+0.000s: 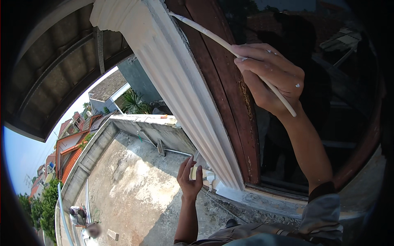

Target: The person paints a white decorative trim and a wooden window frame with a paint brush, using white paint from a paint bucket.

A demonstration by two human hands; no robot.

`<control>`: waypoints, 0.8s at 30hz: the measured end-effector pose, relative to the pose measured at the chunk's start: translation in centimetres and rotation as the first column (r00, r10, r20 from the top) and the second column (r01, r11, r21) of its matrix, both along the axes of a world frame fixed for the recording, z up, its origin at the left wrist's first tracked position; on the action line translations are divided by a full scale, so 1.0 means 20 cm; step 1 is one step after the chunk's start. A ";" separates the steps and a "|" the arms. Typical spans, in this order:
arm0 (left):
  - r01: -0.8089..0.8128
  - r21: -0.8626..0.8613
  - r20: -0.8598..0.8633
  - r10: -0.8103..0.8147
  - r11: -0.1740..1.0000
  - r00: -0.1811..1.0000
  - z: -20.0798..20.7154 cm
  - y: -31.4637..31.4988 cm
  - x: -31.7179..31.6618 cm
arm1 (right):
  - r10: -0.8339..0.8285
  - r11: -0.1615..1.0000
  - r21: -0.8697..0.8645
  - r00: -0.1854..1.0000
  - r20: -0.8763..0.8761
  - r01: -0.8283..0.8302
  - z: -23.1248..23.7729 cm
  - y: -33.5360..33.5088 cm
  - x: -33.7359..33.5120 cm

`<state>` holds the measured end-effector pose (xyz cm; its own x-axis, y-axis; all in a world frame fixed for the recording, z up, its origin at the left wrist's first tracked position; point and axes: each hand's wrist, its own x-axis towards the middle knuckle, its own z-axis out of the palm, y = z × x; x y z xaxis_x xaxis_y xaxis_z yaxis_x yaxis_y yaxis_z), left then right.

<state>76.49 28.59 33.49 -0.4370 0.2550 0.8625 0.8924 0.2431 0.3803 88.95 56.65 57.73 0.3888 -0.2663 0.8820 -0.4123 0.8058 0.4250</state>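
Note:
A slim paintbrush point(207, 33) with a long pale handle is pinched in my right hand point(273, 71), which is raised at the upper right and has white paint specks on its fingers. The brush tip meets the seam between a white fluted column point(176, 82) and a dark brown wooden frame point(223, 94). Lower down, left of the column's foot, my left hand point(190, 179) curls its fingers and thumb about a pale yellow thing point(193, 173), mostly hidden by the hand; its kind is unclear.
Dark window glass point(295, 135) with reflections fills the right. A white-smeared ledge point(242, 197) runs beneath the frame. Below lies a concrete terrace point(135, 180) inside a low wall point(90, 153). Another person point(78, 215) is at the lower left, and a roof overhang point(53, 65) at the upper left.

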 end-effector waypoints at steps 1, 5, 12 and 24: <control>0.002 -0.001 -0.009 -0.002 1.000 1.000 0.02 0.03 0.00 | -0.026 0.999 0.032 0.998 -0.064 0.028 0.07 0.02 -0.01; 0.021 0.024 -0.026 -0.020 1.000 0.999 0.08 0.06 -0.01 | -0.055 0.993 0.103 0.994 -0.092 0.065 0.24 0.04 -0.13; 0.006 0.006 -0.011 -0.006 1.000 1.000 0.02 0.01 -0.02 | -0.089 0.994 0.074 0.995 0.038 0.086 -0.01 0.01 -0.09; 0.015 0.014 0.024 -0.016 1.000 1.000 -0.02 0.05 0.01 | -0.020 1.000 -0.008 0.975 0.221 0.023 -0.37 0.01 -0.01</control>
